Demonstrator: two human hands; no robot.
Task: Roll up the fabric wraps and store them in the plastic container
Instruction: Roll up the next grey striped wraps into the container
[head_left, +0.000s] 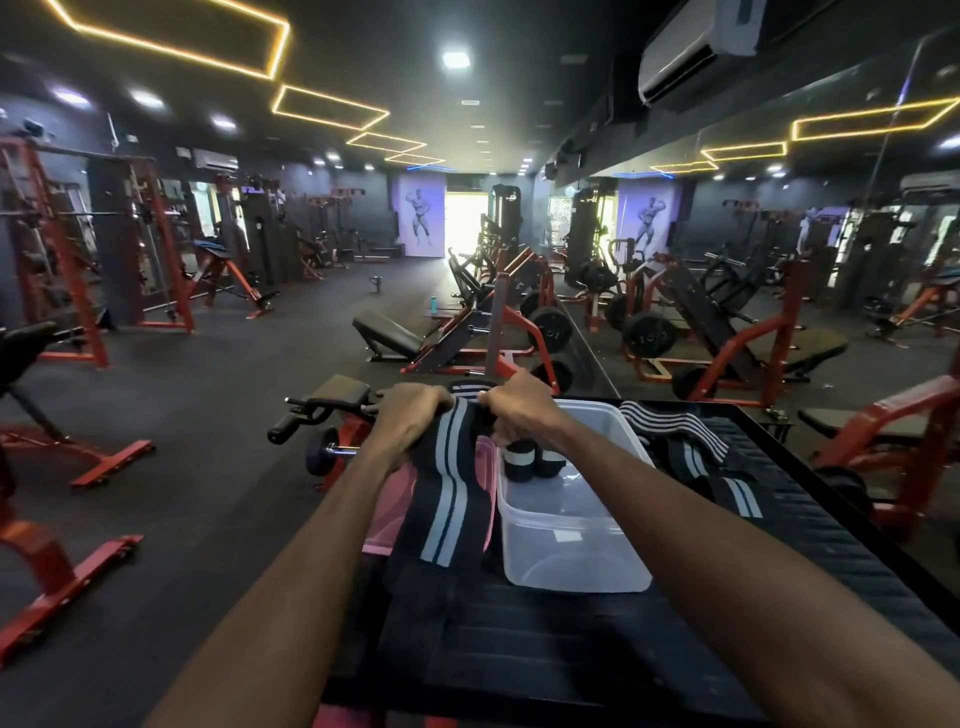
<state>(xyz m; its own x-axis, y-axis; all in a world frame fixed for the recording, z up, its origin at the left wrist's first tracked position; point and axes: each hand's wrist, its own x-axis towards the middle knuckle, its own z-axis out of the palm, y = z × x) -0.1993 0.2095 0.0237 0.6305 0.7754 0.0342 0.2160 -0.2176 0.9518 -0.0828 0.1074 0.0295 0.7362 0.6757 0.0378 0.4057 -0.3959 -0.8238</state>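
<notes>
Through the head camera, your left hand (410, 415) and right hand (511, 410) are both gripping the top of a black, white-striped wrap (449, 488) at 12 o'clock. At 3 o'clock, the clear plastic container (571, 551) is holding rolled wraps (524, 460) on the desk (545, 639).

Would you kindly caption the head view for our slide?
Both hands, left hand and right hand, roll a striped wrap beside the plastic container.

Head-worn, wide-angle, looking forward and down along both arms — close over the worktop (597, 623), gym floor (218, 415) stretching beyond.
</notes>
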